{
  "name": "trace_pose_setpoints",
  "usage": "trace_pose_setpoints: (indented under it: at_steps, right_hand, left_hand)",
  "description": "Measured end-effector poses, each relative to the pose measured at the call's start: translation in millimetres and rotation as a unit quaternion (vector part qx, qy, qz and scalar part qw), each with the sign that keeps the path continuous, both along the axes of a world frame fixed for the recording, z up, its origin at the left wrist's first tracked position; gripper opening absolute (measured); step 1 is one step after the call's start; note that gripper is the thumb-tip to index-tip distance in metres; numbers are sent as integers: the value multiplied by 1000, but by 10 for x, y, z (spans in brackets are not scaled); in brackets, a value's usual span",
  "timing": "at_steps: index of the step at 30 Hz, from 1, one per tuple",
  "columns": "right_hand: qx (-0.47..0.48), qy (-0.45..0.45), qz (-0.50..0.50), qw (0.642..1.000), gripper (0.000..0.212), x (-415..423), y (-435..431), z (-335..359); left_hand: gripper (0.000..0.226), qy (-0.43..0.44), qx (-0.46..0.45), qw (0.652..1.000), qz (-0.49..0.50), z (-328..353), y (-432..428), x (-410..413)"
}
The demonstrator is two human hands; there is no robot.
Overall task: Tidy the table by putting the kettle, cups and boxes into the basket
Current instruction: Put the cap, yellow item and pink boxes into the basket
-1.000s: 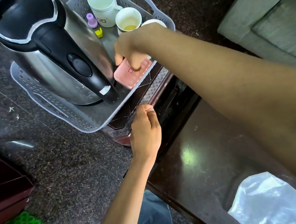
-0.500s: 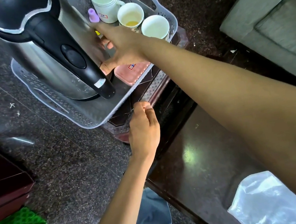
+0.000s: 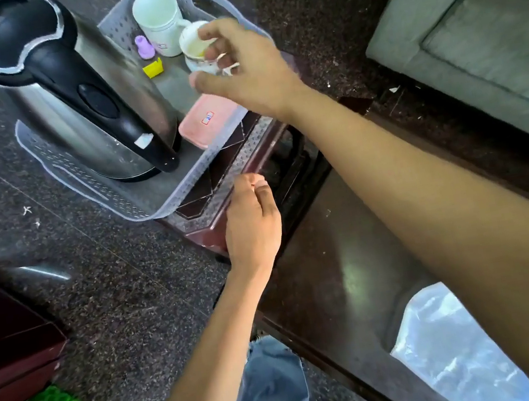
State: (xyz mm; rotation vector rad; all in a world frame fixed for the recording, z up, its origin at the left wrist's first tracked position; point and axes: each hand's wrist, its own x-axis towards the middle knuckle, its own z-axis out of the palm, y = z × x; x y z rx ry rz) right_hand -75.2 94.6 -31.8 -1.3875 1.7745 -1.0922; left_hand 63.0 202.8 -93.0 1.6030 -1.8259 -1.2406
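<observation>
Translucent plastic basket (image 3: 168, 212) is sitting on a small maroon tabletop (image 3: 232, 158), holding the steel kettle (image 3: 71, 127), white mug (image 3: 158, 23), small cup (image 3: 193, 43) and pink box (image 3: 205, 123). Your right hand (image 3: 245, 68) is hovering over the small cup, fingers loosely curled, gripping nothing. Your left hand (image 3: 251, 216) is lying curled at the tabletop's edge; you cannot tell whether it is gripping.

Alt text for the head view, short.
A person's right hand is over a small cup in a clear plastic basket holding a steel kettle, white mug and pink box. The left hand, fingers curled, rests at the edge of the small table.
</observation>
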Motion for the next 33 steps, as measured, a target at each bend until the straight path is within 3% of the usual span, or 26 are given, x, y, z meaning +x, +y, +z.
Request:
trace_pose_setpoints:
  at_steps: [3, 6, 12, 21, 25, 28, 33]
  right_hand:
    - [-37, -47, -85, 995, 42, -170, 630, 162]
    - [-26, -66, -165, 984, 34, -363, 1310, 137]
    - [42, -41, -314, 948, 31, -555, 2875, -108]
    - [135, 35, -449, 882, 42, -537, 5096, -571]
    - [202, 122, -502, 832, 44, -522, 5839, -742]
    - [318, 198, -509, 775, 54, -494, 6301, -840]
    - [462, 187, -521, 693, 81, -457, 6851, -1019]
  left_hand:
    - [25, 0, -8, 1000, -9, 99, 209, -101]
    - [30, 3, -8, 999, -33, 204, 532, -260]
    - [20, -3, -11, 995, -96, 234, 1332, -607]
    - [21, -20, 12, 976, -218, 75, 2973, -1123]
    - [23, -51, 24, 964, -260, -84, 3531, -1227]
    - [22, -70, 46, 956, -282, -197, 3815, -1237]
    - [19, -82, 37, 947, -309, -254, 4064, -1244]
